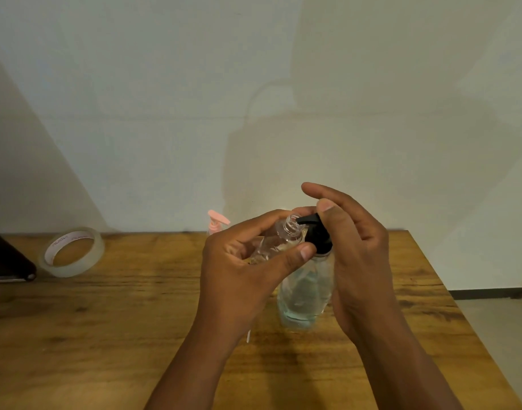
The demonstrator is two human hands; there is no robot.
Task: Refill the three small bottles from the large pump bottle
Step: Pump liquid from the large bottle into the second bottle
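Observation:
My left hand (248, 261) grips a small clear bottle (283, 235), uncapped and tilted, with its open mouth right at the black nozzle. The large clear pump bottle (305, 294) stands on the wooden table (106, 321) with a little pale blue liquid at its bottom. Its black pump head (317, 232) sits under my right hand (357, 247), whose thumb lies on top of the pump. A second small bottle with a pink pump (216, 221) stands behind my left hand, mostly hidden. No third small bottle shows.
A roll of clear tape (72, 251) lies at the table's back left. A dark object (5, 261) sits at the left edge. The wall runs along the table's far edge, and the table's right edge drops to the floor (505, 321).

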